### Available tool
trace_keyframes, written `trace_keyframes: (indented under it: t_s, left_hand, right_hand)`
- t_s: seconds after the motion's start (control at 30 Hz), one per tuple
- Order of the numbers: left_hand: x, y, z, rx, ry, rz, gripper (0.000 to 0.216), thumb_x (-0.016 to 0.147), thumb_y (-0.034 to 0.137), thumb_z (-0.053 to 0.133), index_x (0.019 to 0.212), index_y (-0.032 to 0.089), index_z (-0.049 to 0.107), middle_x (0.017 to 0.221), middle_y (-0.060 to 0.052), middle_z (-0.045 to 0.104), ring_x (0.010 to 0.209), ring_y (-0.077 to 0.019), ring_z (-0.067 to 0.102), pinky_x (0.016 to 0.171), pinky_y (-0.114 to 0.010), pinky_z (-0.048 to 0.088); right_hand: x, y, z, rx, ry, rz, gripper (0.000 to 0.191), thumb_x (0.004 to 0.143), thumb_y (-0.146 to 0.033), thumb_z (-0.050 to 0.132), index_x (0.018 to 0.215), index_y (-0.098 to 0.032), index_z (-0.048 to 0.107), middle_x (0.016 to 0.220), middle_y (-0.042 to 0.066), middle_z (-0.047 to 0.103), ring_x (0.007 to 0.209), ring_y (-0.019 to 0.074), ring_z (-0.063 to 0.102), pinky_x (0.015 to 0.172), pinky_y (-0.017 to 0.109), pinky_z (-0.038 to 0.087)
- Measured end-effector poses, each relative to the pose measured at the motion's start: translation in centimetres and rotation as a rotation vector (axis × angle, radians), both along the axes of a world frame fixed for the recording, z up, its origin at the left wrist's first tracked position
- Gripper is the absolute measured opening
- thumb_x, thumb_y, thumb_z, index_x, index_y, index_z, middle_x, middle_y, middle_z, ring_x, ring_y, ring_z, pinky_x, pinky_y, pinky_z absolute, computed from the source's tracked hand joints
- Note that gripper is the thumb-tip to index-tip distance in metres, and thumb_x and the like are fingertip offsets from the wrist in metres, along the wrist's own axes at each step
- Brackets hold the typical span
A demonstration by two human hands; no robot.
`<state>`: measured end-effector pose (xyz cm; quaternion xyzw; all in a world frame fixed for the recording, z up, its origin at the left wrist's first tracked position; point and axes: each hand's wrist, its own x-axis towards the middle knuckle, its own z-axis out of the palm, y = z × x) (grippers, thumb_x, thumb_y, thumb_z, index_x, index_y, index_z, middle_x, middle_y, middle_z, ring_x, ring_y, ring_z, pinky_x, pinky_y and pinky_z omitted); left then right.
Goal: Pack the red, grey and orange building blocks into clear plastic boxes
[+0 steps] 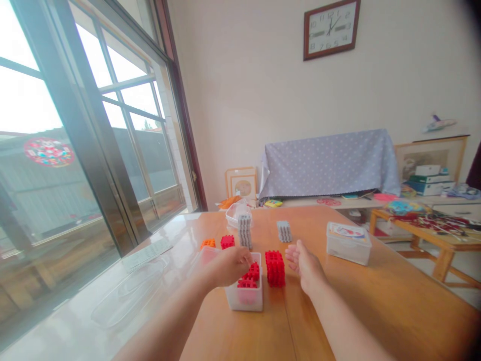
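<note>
A clear plastic box [246,302] with red interlocking plastic pieces [248,282] in it stands in front of me on the table. My left hand [235,263] reaches over the box's left side, its fingers curled down at the red pieces; what they grip, if anything, is hidden. Just right of the box, a stack of red pieces [275,268] stands upright. Beside that stack hovers my right hand [306,265], fingers stretched out, holding nothing and apart from the stack as far as I can see.
Behind the box are two grey stacks [245,231], a small red stack [227,241] and orange pieces [208,243]. Another clear container [239,213] sits at the table's far edge. A lidded box [348,244] is on the right; a light sheet [147,253] lies left.
</note>
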<state>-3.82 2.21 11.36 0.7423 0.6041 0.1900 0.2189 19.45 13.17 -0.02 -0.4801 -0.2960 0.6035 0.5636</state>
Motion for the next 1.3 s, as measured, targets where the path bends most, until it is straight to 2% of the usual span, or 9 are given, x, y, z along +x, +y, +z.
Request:
trace_keyframes:
  t_s: [0.13, 0.3, 0.47, 0.77, 0.9, 1.07, 1.3]
  left_hand:
    - [1.5, 1.6, 0.3, 0.177, -0.023, -0.064, 0.021, 0.083, 0.025, 0.057, 0.102, 0.019, 0.065, 0.102, -0.006, 0.072, 0.094, -0.0198, 0.066, 0.080, -0.029, 0.053]
    - [4.0, 3.5, 0.6, 0.252, 0.098, -0.103, 0.038, 0.077, 0.027, 0.067, 0.115, 0.021, 0.063, 0.119, -0.008, 0.069, 0.109, -0.0251, 0.063, 0.090, -0.034, 0.052]
    - [5.3, 4.7, 0.4, 0.244, 0.274, -0.122, 0.057, 0.069, 0.040, 0.075, 0.122, 0.025, 0.059, 0.121, -0.006, 0.068, 0.114, -0.0307, 0.059, 0.096, -0.043, 0.047]
    - [5.7, 5.2, 0.1, 0.217, 0.312, -0.125, 0.052, 0.068, 0.034, 0.074, 0.117, 0.027, 0.058, 0.109, -0.003, 0.072, 0.107, -0.0288, 0.061, 0.095, -0.044, 0.045]
    - [5.0, 4.6, 0.9, 0.245, 0.249, -0.090, 0.046, 0.068, 0.032, 0.072, 0.112, 0.025, 0.060, 0.107, -0.003, 0.070, 0.101, -0.0264, 0.062, 0.088, -0.038, 0.048]
    - [2.3, 2.9, 2.1, 0.249, 0.176, -0.056, 0.036, 0.071, 0.025, 0.067, 0.107, 0.023, 0.061, 0.105, -0.004, 0.067, 0.092, -0.0216, 0.063, 0.075, -0.029, 0.050]
    - [-0.7, 0.3, 2.3, 0.218, 0.269, 0.010, 0.032, 0.071, 0.024, 0.066, 0.103, 0.023, 0.064, 0.099, -0.003, 0.068, 0.091, -0.0213, 0.062, 0.074, -0.028, 0.048]
  right_hand:
    - [-0.2, -0.1, 0.0, -0.005, -0.020, 0.013, 0.052, 0.088, -0.063, 0.053, 0.102, -0.016, 0.071, 0.110, 0.014, 0.076, 0.099, 0.0244, 0.071, 0.065, 0.029, 0.052]
    - [-0.2, -0.2, 0.3, -0.002, -0.022, 0.005, 0.053, 0.088, -0.064, 0.052, 0.103, -0.016, 0.071, 0.109, 0.013, 0.076, 0.097, 0.0230, 0.071, 0.064, 0.028, 0.051]
    - [-0.2, -0.4, 0.7, 0.008, -0.019, -0.005, 0.053, 0.086, -0.064, 0.054, 0.103, -0.017, 0.071, 0.108, 0.013, 0.076, 0.095, 0.0234, 0.070, 0.065, 0.029, 0.051]
    - [-0.1, -0.3, 1.0, -0.006, -0.012, 0.001, 0.052, 0.089, -0.063, 0.051, 0.102, -0.017, 0.071, 0.112, 0.013, 0.075, 0.098, 0.0236, 0.070, 0.066, 0.030, 0.052]
    - [0.0, -0.3, 0.9, -0.005, -0.011, 0.002, 0.051, 0.088, -0.063, 0.052, 0.101, -0.017, 0.071, 0.112, 0.013, 0.075, 0.100, 0.0242, 0.070, 0.067, 0.030, 0.052]
    - [-0.1, -0.3, 0.8, -0.005, -0.012, 0.013, 0.052, 0.090, -0.063, 0.050, 0.102, -0.017, 0.071, 0.109, 0.013, 0.076, 0.102, 0.0247, 0.070, 0.068, 0.031, 0.052]
    - [-0.1, -0.3, 0.5, 0.010, -0.001, 0.008, 0.050, 0.087, -0.063, 0.054, 0.100, -0.018, 0.072, 0.109, 0.012, 0.076, 0.100, 0.0242, 0.071, 0.069, 0.031, 0.052]
